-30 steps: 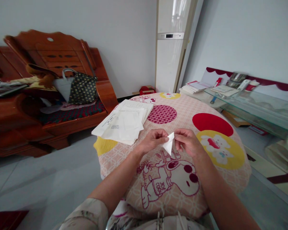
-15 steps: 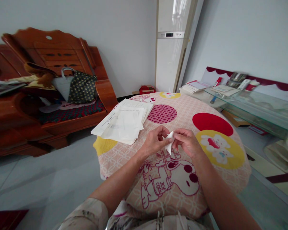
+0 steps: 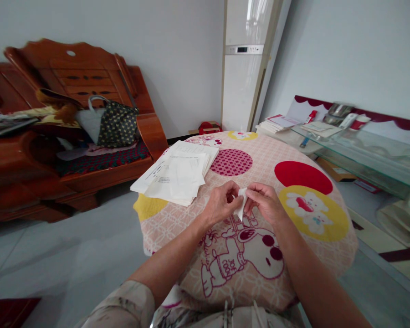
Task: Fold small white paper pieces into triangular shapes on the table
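Note:
A small piece of folded white paper (image 3: 241,207), pointed at its lower end, is held between my hands above the table. My left hand (image 3: 222,202) pinches it from the left, thumb on the near side and fingers curled behind. From the right, my right hand (image 3: 263,200) grips its upper edge between thumb and fingertips. Parts of the paper are hidden by my fingers. To the left of my hands lies a stack of printed sheets (image 3: 177,173) on the round table's patterned cloth (image 3: 259,155).
A glass shelf (image 3: 369,157) with a cup and other small items stands at the right, beside a stack of booklets (image 3: 276,123). On the left is a wooden sofa (image 3: 85,68) holding bags (image 3: 118,123). A tall white air conditioner (image 3: 241,86) stands behind the table.
My fingers have shifted slightly on the folded paper, and its upper tip shows a little less. Both hands stay in nearly the same place.

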{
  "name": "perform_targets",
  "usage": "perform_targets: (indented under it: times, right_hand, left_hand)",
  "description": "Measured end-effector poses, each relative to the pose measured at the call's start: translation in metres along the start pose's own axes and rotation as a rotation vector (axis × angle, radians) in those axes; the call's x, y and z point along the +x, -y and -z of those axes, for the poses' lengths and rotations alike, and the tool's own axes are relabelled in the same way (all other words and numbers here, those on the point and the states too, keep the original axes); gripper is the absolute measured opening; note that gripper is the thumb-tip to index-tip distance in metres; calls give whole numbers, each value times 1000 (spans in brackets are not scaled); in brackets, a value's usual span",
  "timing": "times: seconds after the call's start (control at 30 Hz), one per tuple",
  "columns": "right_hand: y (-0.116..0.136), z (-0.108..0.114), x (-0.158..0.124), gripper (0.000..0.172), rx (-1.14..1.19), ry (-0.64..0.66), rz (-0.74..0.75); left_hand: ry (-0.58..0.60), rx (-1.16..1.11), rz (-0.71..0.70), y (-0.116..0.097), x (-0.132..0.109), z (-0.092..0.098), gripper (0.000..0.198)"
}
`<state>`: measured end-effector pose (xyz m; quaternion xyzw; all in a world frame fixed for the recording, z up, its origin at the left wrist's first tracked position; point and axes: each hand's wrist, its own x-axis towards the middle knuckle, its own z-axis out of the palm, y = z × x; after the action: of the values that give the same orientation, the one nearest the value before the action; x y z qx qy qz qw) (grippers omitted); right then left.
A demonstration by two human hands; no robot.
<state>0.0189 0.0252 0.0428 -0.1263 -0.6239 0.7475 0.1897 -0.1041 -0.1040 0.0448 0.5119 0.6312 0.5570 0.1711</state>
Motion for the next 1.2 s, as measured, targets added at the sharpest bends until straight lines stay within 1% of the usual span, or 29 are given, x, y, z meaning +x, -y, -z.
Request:
perform_targets:
  times: [0.37, 0.53, 0.77, 0.9, 1.0, 1.13, 1.2]
  right_hand:
    - [0, -5, 1, 28, -149, -48, 6]
    - [-2, -5, 1, 23, -205, -79, 13]
    - [-5, -6, 2, 14, -311, -147, -2]
    - [-5, -7, 2, 10, -387, -176, 35]
    - [-4, -7, 2, 13, -441, -179, 75]
    - [-4, -8, 2, 14, -409, -175, 75]
    - [-3, -9, 1, 13, -373, -156, 65]
  left_hand:
    - [-14, 38, 2, 1, -1, -1, 8]
    - [-14, 46, 16, 5, -3, -2, 8]
    - [-10, 126, -19, 6, -5, -2, 8]
    - [2, 158, -37, 6, -6, -2, 8]
    - [25, 69, 2, 6, -6, -2, 16]
    - [38, -237, 109, 11, -2, -1, 36]
    - [64, -324, 141, 16, 0, 0, 40]
